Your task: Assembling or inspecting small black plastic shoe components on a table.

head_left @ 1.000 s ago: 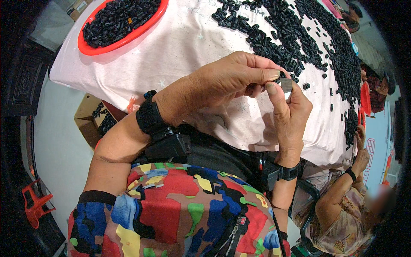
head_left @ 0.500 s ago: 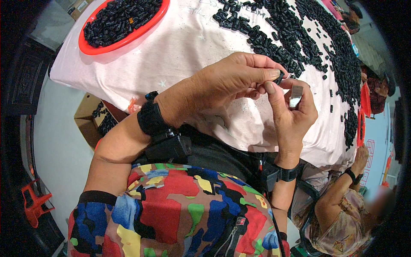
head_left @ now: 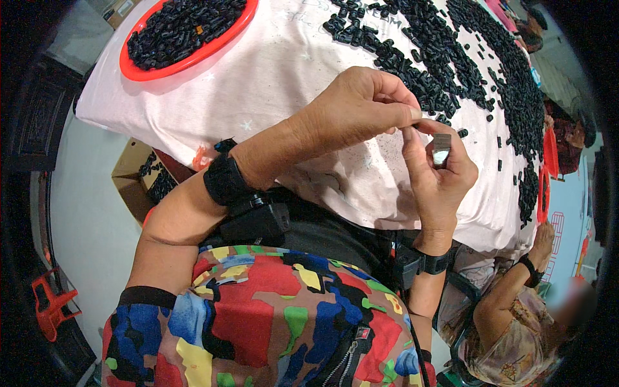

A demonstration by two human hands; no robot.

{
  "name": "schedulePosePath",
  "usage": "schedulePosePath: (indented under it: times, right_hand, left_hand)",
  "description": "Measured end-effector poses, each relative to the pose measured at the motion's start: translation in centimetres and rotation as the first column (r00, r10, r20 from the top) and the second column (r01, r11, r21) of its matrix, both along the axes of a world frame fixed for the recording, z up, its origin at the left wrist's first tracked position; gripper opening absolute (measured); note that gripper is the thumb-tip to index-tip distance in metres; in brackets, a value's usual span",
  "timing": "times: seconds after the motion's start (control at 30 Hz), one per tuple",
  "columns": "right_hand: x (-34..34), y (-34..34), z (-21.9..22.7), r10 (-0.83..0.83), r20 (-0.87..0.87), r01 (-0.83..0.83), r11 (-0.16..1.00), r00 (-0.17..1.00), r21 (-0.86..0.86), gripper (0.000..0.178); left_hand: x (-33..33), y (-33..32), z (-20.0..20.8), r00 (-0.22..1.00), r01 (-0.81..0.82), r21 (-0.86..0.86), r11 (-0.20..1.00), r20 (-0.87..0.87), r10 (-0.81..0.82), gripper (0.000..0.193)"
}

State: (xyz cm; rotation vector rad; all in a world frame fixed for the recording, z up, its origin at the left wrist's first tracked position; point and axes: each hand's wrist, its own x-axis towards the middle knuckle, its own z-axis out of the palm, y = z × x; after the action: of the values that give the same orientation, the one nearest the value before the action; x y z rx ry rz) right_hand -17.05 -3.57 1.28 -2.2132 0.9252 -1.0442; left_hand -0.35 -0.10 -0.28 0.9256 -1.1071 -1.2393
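Fingers (head_left: 398, 115): the thumb and forefinger of the left hand (head_left: 351, 106) are brought together at the tips; whether a small piece is pinched between them cannot be made out, as that spot is hidden.
Right hand (head_left: 442, 177): its thumb and forefinger are raised close to the left fingertips, the thumb pointed upward; how firmly they are pressed is not made clear.
Metal piece (head_left: 441, 145): small, grey and shiny toward its lower end, it is seen against the right forefinger.
Black pieces (head_left: 412, 77): many are spread over the cloth from the upper middle down the right side, a few lying singly just beyond the right hand.
Cloth (head_left: 271, 71): pale pinkish white, the table is covered by it; faint stars and handwriting are shown.
Bowl (head_left: 148, 74): red and oval, it is set at the upper left, heaped with black pieces and one orange bit (head_left: 198, 29).
Cardboard box (head_left: 129, 177): it is placed below the cloth's left edge, with more black pieces inside.
Wristbands (head_left: 224, 184): black, one is worn on each wrist.
Co-worker (head_left: 509, 342): seated at lower right, with a hand (head_left: 543, 238) held near a red tray (head_left: 544, 193).
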Motion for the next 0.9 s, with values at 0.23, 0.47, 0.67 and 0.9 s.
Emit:
schedulePosePath:
  times: [0.23,0.47,0.67,0.9]
  right_hand:
    - [0.0,-0.1,0.0,-0.024,0.125,0.017,0.998,0.992,0.06,0.016]
    - [-0.2,-0.9,-0.4,-0.024,0.185,0.023,1.0,0.983,0.01,0.02]
    - [0.1,-0.8,-0.2,-0.018,0.232,0.014,1.0,0.973,0.018,0.02]
    - [-0.2,-0.7,0.1,-0.045,0.234,-0.008,0.975,0.971,0.222,0.018]
  left_hand:
    - [0.3,0.4,1.0,0.999,0.024,0.103,0.994,-0.023,-0.022,0.022]
    - [0.8,0.5,0.8,0.969,0.148,0.196,0.969,-0.226,-0.103,0.025]
    - [0.5,0.3,0.4,0.931,0.227,0.142,0.963,-0.321,-0.172,0.027]
    - [0.3,0.5,0.5,0.919,0.217,0.161,0.963,-0.366,-0.146,0.026]
